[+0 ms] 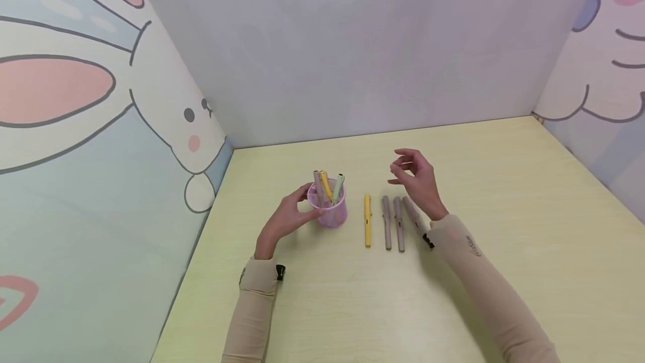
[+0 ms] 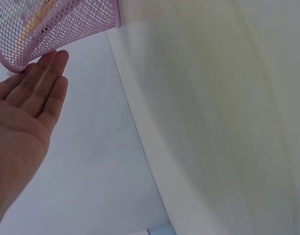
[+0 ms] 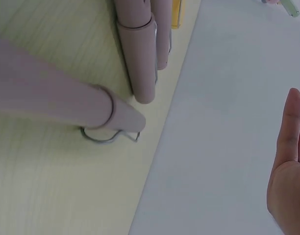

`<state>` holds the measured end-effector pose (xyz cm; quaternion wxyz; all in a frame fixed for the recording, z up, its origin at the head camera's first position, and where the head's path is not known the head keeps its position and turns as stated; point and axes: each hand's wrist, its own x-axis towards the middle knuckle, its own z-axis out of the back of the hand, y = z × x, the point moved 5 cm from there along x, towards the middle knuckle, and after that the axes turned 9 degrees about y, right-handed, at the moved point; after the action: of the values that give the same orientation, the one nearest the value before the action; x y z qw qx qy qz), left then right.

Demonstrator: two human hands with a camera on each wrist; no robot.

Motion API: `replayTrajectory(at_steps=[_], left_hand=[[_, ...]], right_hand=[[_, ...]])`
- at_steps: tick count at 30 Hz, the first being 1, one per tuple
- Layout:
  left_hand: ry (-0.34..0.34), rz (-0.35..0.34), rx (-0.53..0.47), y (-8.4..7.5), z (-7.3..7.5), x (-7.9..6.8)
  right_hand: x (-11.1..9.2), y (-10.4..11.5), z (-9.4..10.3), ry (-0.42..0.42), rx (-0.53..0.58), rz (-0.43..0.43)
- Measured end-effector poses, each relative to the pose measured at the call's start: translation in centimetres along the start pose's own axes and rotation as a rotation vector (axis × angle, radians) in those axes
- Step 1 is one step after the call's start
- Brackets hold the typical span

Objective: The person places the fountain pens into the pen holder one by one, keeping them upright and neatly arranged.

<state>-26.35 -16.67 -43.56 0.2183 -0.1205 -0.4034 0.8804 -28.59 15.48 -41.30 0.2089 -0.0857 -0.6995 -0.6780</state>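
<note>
A pink mesh pen cup (image 1: pixel 333 218) stands upright on the table, with a mauve pen (image 1: pixel 318 186), a yellow pen (image 1: pixel 326 185) and a green pen (image 1: pixel 338 188) leaning in it. My left hand (image 1: pixel 288 218) holds the cup from the left, thumb at its front and fingers at its far side. In the left wrist view those fingers (image 2: pixel 49 90) look nearly straight against the mesh (image 2: pixel 81 24). Over the table to the right, my right hand (image 1: pixel 417 181) hovers with loosely bent fingers and holds nothing. Below it lie a yellow pen (image 1: pixel 367 222) and three mauve pens (image 1: pixel 386 223).
The pale wooden table (image 1: pixel 322 307) meets a plain grey wall (image 1: pixel 353 55) at the back. Walls with cartoon drawings (image 1: pixel 151 88) flank it on both sides. The rightmost mauve pen (image 1: pixel 414 213) lies slanted, partly under my right wrist.
</note>
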Motion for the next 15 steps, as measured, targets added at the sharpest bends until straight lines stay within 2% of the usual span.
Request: replayTrajectory(at_steps=[4,10,15], left_hand=[[-0.004,0.001,-0.003,0.0,0.0,0.0],[-0.001,-0.003,-0.007,0.0,0.0,0.0],[0.002,-0.001,-0.010,0.1,0.0,0.0]], right_hand=[[-0.3,-0.1,0.9,0.001,-0.013,-0.020],[-0.9,-0.6,2.4,0.037,-0.067,-0.134],[-1.5,-1.0,3.5,0.065,-0.091,-0.193]])
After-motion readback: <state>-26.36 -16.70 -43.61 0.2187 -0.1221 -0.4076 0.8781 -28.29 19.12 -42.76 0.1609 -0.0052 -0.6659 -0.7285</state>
